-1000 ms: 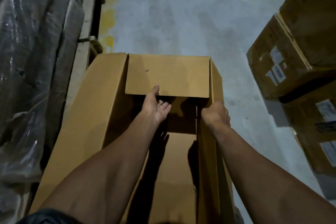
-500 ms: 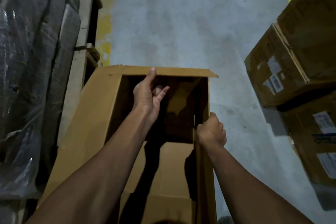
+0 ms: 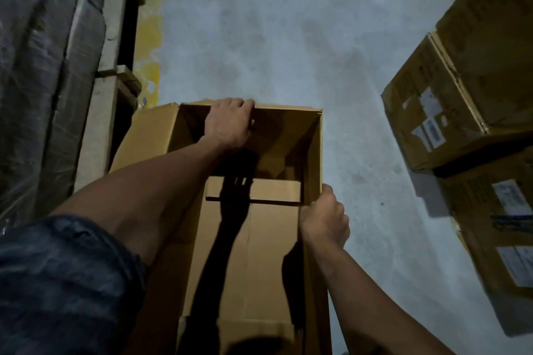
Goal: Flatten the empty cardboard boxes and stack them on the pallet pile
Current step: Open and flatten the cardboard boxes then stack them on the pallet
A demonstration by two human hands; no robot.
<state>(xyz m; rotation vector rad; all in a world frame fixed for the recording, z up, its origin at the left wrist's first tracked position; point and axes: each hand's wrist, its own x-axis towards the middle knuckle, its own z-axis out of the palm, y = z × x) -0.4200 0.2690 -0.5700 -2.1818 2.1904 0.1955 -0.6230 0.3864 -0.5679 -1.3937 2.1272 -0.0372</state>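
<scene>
A large brown cardboard box (image 3: 268,262) stands open in front of me on the concrete floor, its inside empty and partly in shadow. My left hand (image 3: 227,121) is curled over the far top edge of the box, fingers wrapped around the rim. My right hand (image 3: 326,219) grips the right side wall of the box at its upper edge. A side flap hangs out on the left. The near end of the box is cut off by the bottom of the view.
A wooden pallet (image 3: 106,66) loaded with plastic-wrapped goods (image 3: 34,72) runs along the left. Sealed labelled cartons (image 3: 467,95) are stacked on the right. Grey concrete floor (image 3: 274,37) with yellow paint marks lies ahead between them.
The far flap, folded inward a second ago, has swung up and out. My left hand has moved from under it onto the far rim. My right hand has slid nearer along the right wall.
</scene>
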